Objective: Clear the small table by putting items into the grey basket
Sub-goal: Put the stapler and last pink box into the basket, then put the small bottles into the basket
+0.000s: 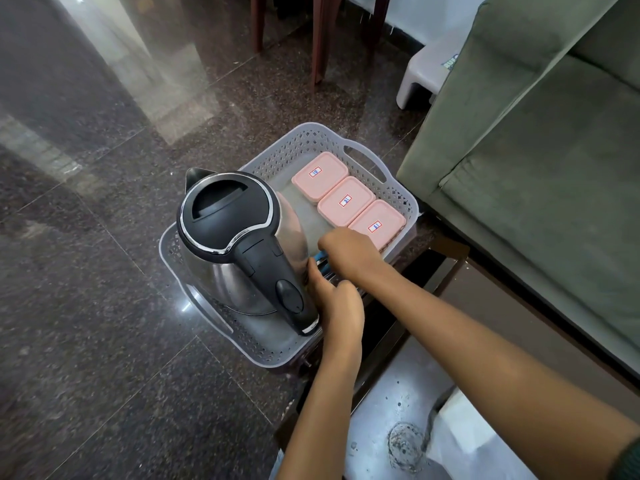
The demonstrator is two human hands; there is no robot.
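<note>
The grey perforated basket [313, 138] stands on the floor side of the small table [391, 386]. Inside it, a steel kettle with a black lid and handle [239, 237] fills the left half. Three pink lidded boxes [344, 201] lie in a row along the right wall. My right hand [349, 252] is closed over a blue-handled item [320, 258] at the basket's near wall. My left hand [341, 304] is curled just below, beside the kettle's handle, with its thumb on the same item. Most of that item is hidden by my hands.
A green sofa [540, 168] runs along the right. A white plastic stool [426, 77] and dark wooden chair legs [318, 39] stand further back on the polished granite floor. A white object [464, 441] lies on the table's near right corner.
</note>
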